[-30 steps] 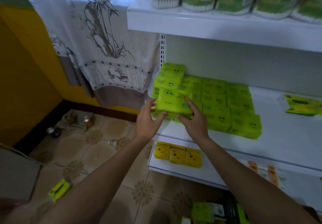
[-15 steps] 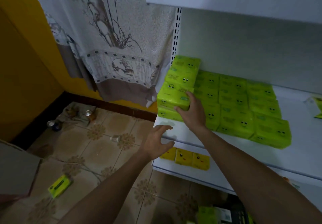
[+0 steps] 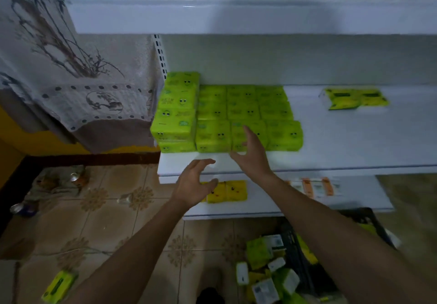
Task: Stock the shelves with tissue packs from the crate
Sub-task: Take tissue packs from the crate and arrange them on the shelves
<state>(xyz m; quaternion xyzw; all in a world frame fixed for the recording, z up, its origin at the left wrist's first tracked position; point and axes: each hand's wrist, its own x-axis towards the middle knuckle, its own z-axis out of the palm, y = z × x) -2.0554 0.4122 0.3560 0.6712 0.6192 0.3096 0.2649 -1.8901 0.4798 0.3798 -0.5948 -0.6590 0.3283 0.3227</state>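
Bright green tissue packs (image 3: pixel 227 119) with cartoon eyes lie in rows on the white middle shelf (image 3: pixel 343 145), stacked higher at the left end (image 3: pixel 176 117). My right hand (image 3: pixel 251 155) hovers empty in front of the front row, fingers spread. Lower down, in front of the shelf's edge, my left hand (image 3: pixel 194 183) is also empty with loosely bent fingers. The dark crate (image 3: pixel 290 251) on the floor at the lower right holds several more green packs.
Yellow packs (image 3: pixel 228 191) and orange-labelled items (image 3: pixel 316 186) lie on the lower shelf. A flat yellow-green pack (image 3: pixel 354 98) sits on the middle shelf's right part. One green pack (image 3: pixel 59 286) lies on the tiled floor, cans (image 3: pixel 78 177) by the curtain (image 3: pixel 78 67). Rolls fill the top shelf (image 3: pixel 236 15).
Both hands held a green pack at the stack's left end; first the left, then the right let go. Both have drawn back from the shelf, empty. The view has shifted right.
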